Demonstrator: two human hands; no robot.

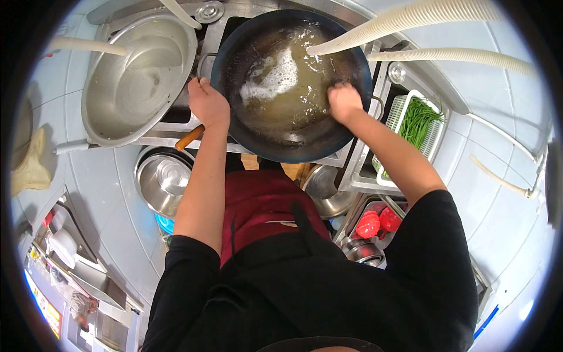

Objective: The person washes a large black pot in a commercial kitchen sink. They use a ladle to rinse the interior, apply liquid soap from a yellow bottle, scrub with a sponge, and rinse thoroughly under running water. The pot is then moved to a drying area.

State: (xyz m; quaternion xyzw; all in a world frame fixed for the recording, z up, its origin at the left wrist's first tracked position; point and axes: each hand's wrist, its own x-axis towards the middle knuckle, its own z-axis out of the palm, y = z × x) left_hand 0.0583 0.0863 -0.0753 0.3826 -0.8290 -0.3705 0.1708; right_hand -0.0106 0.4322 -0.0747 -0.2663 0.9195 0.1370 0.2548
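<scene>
A large dark wok point(281, 145) sits in front of me, holding murky water with a patch of white foam point(281, 77). My left hand point(210, 103) grips the wok's left loop handle point(203, 64) at its lower end. Inside the wok, at the right wall, is my right hand point(346, 103). Its fingers are curled down and slightly blurred, and whatever they may hold is hidden. A ribbed cream hose point(396, 24) reaches over the wok with its end above the water. An orange-brown wooden handle point(189, 138) sticks out beneath my left wrist.
At left a large metal basin point(99, 105) stands tilted, with another hose point(88, 45) over it. A white plastic basket point(436, 145) of green chives point(418, 121) sits at right. Below are metal bowls point(162, 180) and red bowls point(368, 224). A person point(81, 306) appears far lower left.
</scene>
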